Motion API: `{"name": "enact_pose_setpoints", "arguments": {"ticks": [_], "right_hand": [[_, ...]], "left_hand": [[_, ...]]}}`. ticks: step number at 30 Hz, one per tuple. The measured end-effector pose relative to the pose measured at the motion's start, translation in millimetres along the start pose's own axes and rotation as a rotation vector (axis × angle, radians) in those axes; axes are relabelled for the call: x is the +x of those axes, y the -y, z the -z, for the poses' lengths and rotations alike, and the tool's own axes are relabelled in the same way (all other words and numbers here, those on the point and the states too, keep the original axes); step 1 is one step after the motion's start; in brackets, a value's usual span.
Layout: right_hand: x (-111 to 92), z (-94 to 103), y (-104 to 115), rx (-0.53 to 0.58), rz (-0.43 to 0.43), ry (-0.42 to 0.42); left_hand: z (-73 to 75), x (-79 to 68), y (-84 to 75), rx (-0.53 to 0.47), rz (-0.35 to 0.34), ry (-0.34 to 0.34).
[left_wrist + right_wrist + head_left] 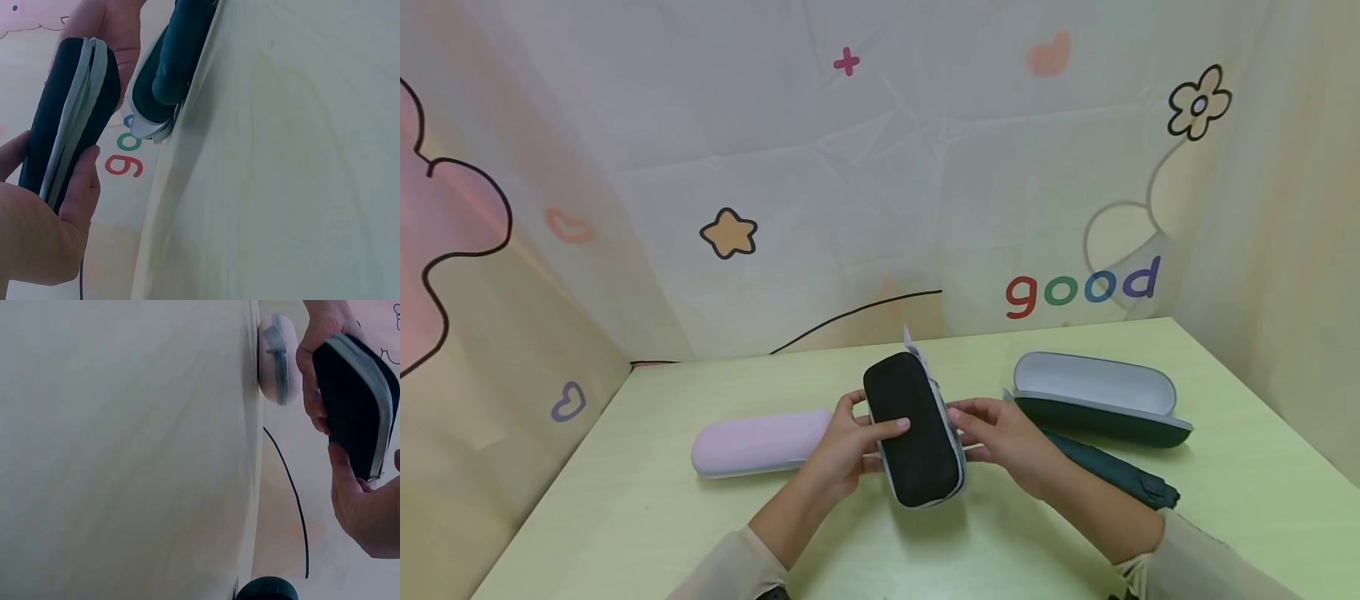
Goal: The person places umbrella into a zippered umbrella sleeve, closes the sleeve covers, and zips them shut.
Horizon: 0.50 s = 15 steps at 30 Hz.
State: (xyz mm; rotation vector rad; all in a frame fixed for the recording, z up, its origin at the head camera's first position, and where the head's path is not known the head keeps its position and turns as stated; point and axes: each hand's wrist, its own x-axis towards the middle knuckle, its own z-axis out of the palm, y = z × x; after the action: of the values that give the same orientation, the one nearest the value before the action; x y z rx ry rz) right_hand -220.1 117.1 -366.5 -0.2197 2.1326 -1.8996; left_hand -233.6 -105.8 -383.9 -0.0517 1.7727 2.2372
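Observation:
A black zip case [919, 454] with a pale zip band is tilted above the table in the middle of the head view. My left hand [847, 446] grips its left side, thumb across the black face and fingers behind. On the opposite long side, my right hand [1011, 437] pinches the zipped edge between thumb and fingers. The left wrist view shows the case [47, 106] edge-on, its zip band running closed along the visible length. Both hands also hold the case [347, 403] in the right wrist view.
A pink glasses case [756, 444] lies shut on the table [647, 533] at left. To the right, a dark green glasses case [1101, 417] stands open, showing its grey lining. In front of it lies a folded dark green umbrella [1112, 471], partly behind my right forearm.

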Motion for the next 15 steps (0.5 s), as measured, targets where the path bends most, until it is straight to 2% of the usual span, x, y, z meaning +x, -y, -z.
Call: {"name": "enact_pose_setpoints", "arguments": {"ticks": [4, 6, 15], "right_hand": [[5, 4.2, 1, -0.047, 0.111, -0.057], [7, 5.2, 1, -0.073, 0.136, -0.077], [13, 5.0, 2, -0.141, 0.128, -0.148]], "left_hand": [[-2.1, -2.0, 1.5, -0.003, 0.012, 0.019], [-3.7, -3.7, 2.0, 0.001, 0.016, 0.027], [-6.3, -6.3, 5.4, 0.029, 0.015, 0.064]]}}
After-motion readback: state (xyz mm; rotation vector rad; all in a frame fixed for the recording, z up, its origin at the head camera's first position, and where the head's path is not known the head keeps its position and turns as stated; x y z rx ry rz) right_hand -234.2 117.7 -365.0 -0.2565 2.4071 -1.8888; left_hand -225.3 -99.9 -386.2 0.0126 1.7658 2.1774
